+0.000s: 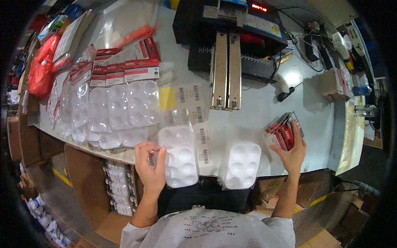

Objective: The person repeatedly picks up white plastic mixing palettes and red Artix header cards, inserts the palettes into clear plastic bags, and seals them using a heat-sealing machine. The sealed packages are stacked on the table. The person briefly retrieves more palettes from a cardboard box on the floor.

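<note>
Two white trays lie at the tabletop (pixel 264 107) edge in front of me. My left hand (pixel 151 165) pinches the clear bag on the left tray (pixel 180 161). My right hand (pixel 294 151) grips a stack of red cards (pixel 283 134). The other tray (pixel 242 164) lies between my hands.

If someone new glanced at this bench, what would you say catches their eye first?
Probably the row of bagged white palette trays with red header cards fanned across the table's left half. Next, the left hand gripping a white tray in a clear bag at the near edge, while the right hand rests on a stack of red cards.
</note>
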The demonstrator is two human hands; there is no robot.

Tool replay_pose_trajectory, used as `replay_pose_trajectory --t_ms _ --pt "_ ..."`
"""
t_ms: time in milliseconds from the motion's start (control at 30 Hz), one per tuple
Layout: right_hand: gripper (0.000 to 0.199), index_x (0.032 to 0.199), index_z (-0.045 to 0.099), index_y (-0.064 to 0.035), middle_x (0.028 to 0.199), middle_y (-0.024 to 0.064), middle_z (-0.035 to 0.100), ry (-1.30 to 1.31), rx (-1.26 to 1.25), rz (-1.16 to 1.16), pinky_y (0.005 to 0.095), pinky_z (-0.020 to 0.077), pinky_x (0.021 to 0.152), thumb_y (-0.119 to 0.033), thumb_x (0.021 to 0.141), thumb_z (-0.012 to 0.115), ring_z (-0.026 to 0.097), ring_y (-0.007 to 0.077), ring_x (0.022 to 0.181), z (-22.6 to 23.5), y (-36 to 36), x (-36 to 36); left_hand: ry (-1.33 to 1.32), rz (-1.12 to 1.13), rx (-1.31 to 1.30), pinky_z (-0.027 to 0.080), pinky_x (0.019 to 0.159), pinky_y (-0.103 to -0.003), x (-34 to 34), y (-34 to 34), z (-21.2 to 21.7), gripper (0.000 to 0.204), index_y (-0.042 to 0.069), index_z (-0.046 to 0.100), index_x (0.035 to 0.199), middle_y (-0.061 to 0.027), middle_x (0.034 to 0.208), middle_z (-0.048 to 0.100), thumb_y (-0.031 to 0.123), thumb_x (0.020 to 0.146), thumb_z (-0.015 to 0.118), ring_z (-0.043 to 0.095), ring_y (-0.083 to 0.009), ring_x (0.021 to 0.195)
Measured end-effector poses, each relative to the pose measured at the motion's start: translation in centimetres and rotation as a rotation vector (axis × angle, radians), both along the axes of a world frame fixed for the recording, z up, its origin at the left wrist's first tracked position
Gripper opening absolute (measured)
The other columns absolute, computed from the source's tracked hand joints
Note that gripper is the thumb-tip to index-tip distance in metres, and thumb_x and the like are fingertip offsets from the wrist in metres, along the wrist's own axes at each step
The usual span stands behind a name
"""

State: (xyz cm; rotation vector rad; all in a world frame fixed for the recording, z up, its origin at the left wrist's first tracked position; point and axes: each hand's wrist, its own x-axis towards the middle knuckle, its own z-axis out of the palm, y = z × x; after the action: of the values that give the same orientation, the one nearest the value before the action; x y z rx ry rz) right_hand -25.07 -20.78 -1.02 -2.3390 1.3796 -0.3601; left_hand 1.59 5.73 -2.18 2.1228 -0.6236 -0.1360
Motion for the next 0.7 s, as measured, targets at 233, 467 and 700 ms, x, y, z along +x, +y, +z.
replay_pose_trajectory --t_ms 233,467,700 --pt "0.035 0.099 0.064 -0.0013 0.082 0.0065 0.067 -0.448 0.174 -0.136 0.0232 0.0486 0.064 -0.007 0.067 0.077 0.062 0.0118 0.07 5.7 2.7 3.9 1.114 -0.28 -0.44 0.049 0.077 -0.027 -0.6 -3.1 4.7 0.01 -0.004 0.059 0.093 -0.0202 0.1 0.065 0.005 0.088 0.057 0.063 -0.0192 0.093" --pt "0.03 0.083 0.061 0.0015 0.064 0.004 0.058 -0.325 0.474 0.367 0.0219 0.0404 0.051 -0.018 0.069 0.079 0.048 0.0055 0.056 9.8 5.1 11.4 0.873 -0.574 -0.231 0.047 0.074 -0.023 -2.7 -6.2 5.8 0.019 -0.003 0.062 0.101 -0.0077 0.096 0.068 0.01 0.091 0.053 0.06 -0.009 0.083" --pt "0.03 0.081 0.062 0.0006 0.06 0.0052 0.056 -0.244 0.527 0.487 0.0234 0.0381 0.048 -0.021 0.07 0.079 0.045 0.0087 0.05 8.8 4.0 12.2 0.738 -0.505 0.019 0.041 0.062 -0.018 -2.4 -6.4 5.9 0.014 -0.003 0.063 0.088 -0.0008 0.075 0.063 0.009 0.09 0.056 0.05 -0.0034 0.069"
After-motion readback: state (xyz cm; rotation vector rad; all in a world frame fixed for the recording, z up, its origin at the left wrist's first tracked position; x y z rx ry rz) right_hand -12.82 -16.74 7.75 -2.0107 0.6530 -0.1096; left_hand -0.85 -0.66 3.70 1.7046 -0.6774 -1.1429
